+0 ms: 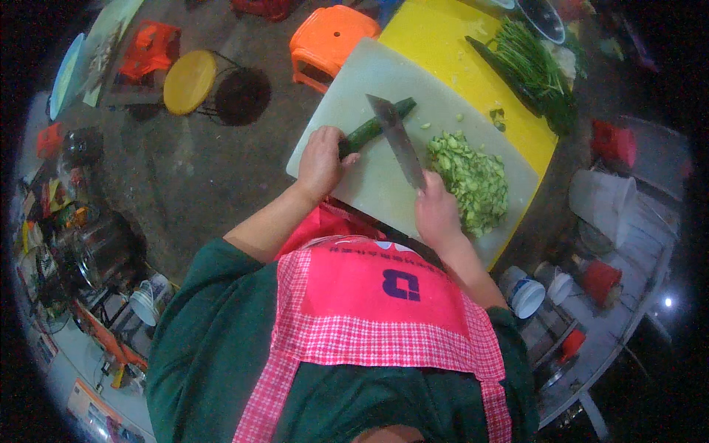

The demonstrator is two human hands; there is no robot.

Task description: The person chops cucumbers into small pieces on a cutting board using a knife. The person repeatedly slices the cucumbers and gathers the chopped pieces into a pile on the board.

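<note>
A pale cutting board (382,183) lies tilted in view across a yellow table (443,33). My left hand (321,160) holds the near left end of a cucumber (366,133), its fingers over the tip. In my right hand (437,210) is the handle of a broad-bladed knife (401,141). Its blade crosses over the cucumber; whether it touches the skin I cannot tell. To the right of the knife a heap of chopped cucumber (471,183) covers part of the board. A few loose bits lie beyond the heap.
Bunched green vegetables (526,61) and a whole cucumber (498,69) lie on the yellow surface beyond the board. An orange plastic stool (335,36) stands past the board's far left edge. A round yellow-topped stool (190,82) is farther left. White buckets (526,296) stand at the lower right.
</note>
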